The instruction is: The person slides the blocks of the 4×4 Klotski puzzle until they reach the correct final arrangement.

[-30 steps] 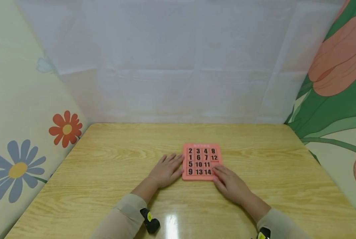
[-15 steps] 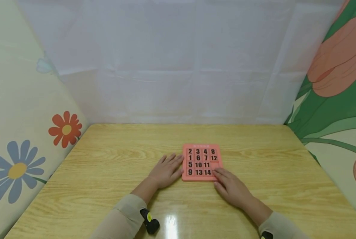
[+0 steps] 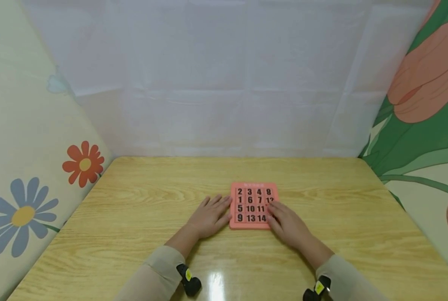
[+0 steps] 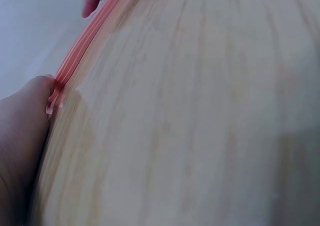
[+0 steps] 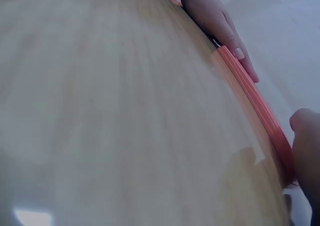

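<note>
A pink sliding number puzzle (image 3: 250, 208) lies flat on the table, its black numerals facing up. Along its left edge rests my left hand (image 3: 208, 216), fingers extended and fingertips and thumb touching the frame. From the right, my right hand (image 3: 289, 223) reaches over the rightmost column. Its fingertips lie at the lower part of the 12 tile (image 3: 269, 200), partly covering the number. The two lower places of that column are hidden under these fingers. In the right wrist view, the puzzle's side edge (image 5: 255, 98) shows between both hands.
The wood-grain table (image 3: 152, 179) extends around the puzzle on all sides. A white sheet (image 3: 224, 83) hangs behind it. Flower-patterned walls (image 3: 20, 125) stand left and right. Each sleeve carries a black wrist device (image 3: 190, 281).
My right hand first drew back slightly toward me, baring a vacant place under the 12. It has since moved forward, its fingertips now over part of the 12. The left hand stays put.
</note>
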The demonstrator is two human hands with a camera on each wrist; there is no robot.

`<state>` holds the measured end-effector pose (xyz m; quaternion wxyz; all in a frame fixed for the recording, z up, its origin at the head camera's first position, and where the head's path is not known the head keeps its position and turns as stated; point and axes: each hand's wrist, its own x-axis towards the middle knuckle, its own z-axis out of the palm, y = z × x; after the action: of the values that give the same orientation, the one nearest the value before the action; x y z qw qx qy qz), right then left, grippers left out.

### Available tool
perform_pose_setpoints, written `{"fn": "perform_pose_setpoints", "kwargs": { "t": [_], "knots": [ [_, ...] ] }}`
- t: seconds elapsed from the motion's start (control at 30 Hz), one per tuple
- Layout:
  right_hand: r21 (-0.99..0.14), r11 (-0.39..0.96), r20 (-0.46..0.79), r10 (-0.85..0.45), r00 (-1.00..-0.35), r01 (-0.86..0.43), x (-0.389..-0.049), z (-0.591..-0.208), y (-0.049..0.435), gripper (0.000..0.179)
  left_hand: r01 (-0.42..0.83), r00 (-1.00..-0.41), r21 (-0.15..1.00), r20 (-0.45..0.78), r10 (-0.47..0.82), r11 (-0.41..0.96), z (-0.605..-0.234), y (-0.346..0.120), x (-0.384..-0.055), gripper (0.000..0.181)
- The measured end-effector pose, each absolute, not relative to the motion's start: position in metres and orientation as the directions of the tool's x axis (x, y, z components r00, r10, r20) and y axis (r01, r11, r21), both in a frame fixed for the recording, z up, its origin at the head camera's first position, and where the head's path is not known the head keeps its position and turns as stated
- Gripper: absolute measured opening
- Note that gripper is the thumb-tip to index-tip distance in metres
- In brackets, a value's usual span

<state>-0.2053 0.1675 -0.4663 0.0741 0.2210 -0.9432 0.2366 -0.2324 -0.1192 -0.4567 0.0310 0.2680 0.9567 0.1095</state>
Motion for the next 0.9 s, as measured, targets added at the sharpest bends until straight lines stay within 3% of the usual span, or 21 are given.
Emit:
{"fn": "perform_pose_setpoints", "kwargs": {
  "t": [0.33,0.9],
  "knots": [
    [-0.409,0.818,0.181,-0.361,-0.915,-0.404,-0.224,-0.456,0.159,0.046,0.503,-0.857,0.224,0.006,0.515,0.835,-0.459,-0.119,-0.233,0.062],
    [-0.406,0.832,0.123,-0.36,-0.925,-0.378,-0.219,-0.457,0.159,0.049,0.512,-0.852,0.219,0.013,0.523,0.83,-0.458,-0.119,-0.232,0.061]
  ]
}}
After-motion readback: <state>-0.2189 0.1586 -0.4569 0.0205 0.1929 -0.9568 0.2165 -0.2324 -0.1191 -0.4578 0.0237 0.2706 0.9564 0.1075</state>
